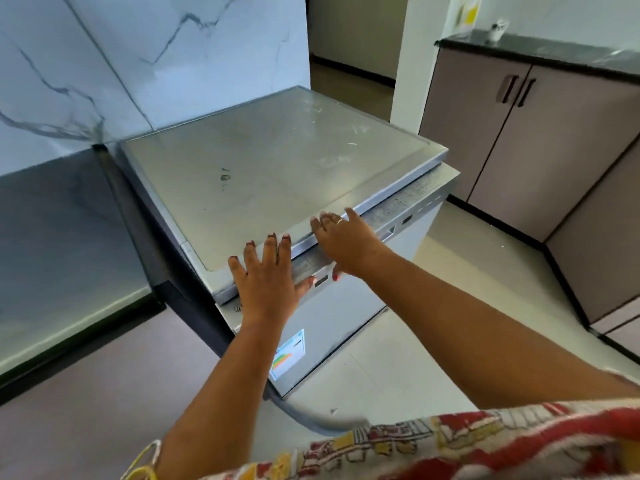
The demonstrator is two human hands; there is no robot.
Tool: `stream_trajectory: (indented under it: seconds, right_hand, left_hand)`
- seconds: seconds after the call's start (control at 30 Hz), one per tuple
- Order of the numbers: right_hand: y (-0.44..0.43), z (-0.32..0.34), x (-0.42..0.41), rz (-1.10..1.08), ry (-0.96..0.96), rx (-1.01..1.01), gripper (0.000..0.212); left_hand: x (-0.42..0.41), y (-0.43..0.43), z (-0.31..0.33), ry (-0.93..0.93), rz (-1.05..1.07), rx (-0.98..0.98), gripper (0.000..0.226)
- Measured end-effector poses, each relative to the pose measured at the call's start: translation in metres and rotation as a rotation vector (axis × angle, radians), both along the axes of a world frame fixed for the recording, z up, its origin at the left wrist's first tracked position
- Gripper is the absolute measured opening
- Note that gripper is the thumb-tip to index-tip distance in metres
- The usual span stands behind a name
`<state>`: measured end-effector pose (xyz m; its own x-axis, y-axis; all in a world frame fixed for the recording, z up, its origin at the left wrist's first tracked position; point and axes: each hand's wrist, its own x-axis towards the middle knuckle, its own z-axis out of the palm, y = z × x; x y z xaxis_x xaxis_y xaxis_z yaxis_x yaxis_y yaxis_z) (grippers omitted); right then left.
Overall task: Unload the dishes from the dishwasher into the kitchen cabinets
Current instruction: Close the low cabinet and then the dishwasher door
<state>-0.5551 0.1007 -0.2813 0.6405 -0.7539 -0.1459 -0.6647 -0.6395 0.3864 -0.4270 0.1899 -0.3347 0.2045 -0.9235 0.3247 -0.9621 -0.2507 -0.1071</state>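
Hands met the closed dishwasher at its front lip, and no dishes could be seen, since whatever load there was sat hidden behind the shut door. The left hand lay flat on the near corner of the grey top, its fingers straight and spread, the thumb dropped over the edge toward the strip above the door. The right hand rested just beside it, further along the same edge, with its fingers also loosely straight over the lip and its thumb hanging below; neither hand gripped anything. The door's upper edge ran from lower left to upper right in the view, directly under both sets of fingertips, so the pull would probably have to come toward the body and downward. Both hands were about equally near that edge, the right sitting closer to its middle and so likely the better placed to open it. Brown cabinets with paired handles stood well apart to the right across the floor, and a grey counter adjoined the machine on its left
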Motion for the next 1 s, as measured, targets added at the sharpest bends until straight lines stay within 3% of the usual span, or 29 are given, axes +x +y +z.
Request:
stream_trajectory:
  seconds: [0.07, 0.13, 0.2, 0.37, 0.63, 1.0]
  right_hand:
    - [0.002, -0.005, 0.006, -0.009, -0.005, -0.029, 0.096]
    - [0.004, -0.009, 0.013, -0.016, -0.03, -0.065, 0.063]
    - [0.005, -0.009, 0.018, -0.021, -0.04, -0.08, 0.049]
    - [-0.002, -0.008, 0.025, 0.087, 0.095, -0.178, 0.046]
    - [-0.001, -0.002, 0.028, 0.206, 0.141, -0.239, 0.039]
    - [-0.002, 0.0, 0.029, 0.261, 0.185, -0.25, 0.036]
  left_hand:
    - [0.001, -0.004, 0.002, -0.037, 0.01, 0.007, 0.077]
    - [-0.001, -0.007, 0.002, -0.053, 0.01, 0.022, 0.07]
    - [-0.001, -0.01, 0.001, -0.068, 0.02, 0.004, 0.064]
    - [0.002, -0.021, -0.005, -0.126, -0.012, -0.123, 0.064]
    - [0.002, -0.027, -0.011, -0.124, -0.047, -0.221, 0.061]
    - [0.022, -0.034, -0.003, -0.157, -0.204, -0.149, 0.076]
